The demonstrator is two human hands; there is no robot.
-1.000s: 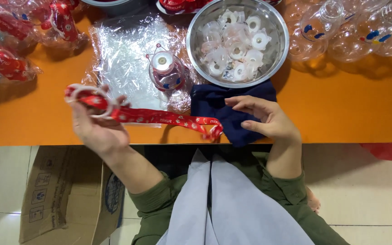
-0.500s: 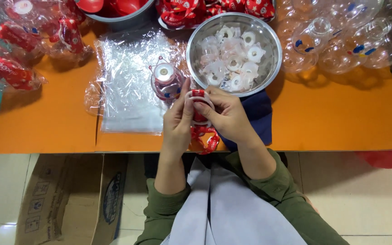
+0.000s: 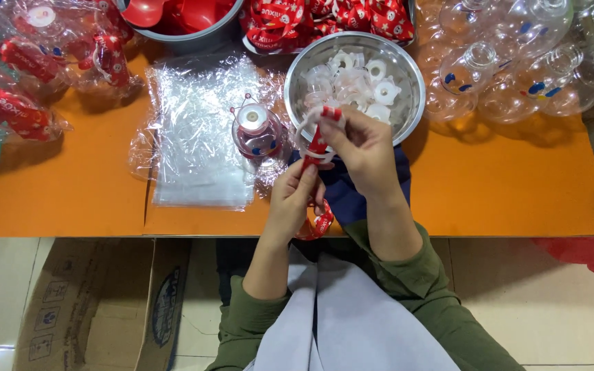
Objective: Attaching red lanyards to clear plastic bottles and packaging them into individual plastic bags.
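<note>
My left hand point(image 3: 295, 196) and my right hand point(image 3: 362, 148) meet over the front of the orange table point(image 3: 70, 199). Both pinch a red patterned strap point(image 3: 317, 144) that runs up to a white plastic ring point(image 3: 314, 124) held by my right fingers. The strap's lower end point(image 3: 321, 223) hangs in a loop below my left hand at the table edge. A small clear bottle point(image 3: 259, 134) with a white cap and pink inside stands just left of my hands. A dark blue cloth point(image 3: 352, 196) lies under my wrists.
A steel bowl point(image 3: 407, 65) of white plastic rings sits behind my hands. A stack of clear plastic bags point(image 3: 197, 134) lies to the left. Clear bottles point(image 3: 517, 62) crowd the back right, wrapped ones point(image 3: 29, 69) the back left. Red straps point(image 3: 338, 17) fill a tray. A cardboard box point(image 3: 97, 302) stands on the floor.
A second ago my left hand held the ring and strap stretched out to the left. Both hands have since come together in front of the bowl, with the ring now at my right fingers.
</note>
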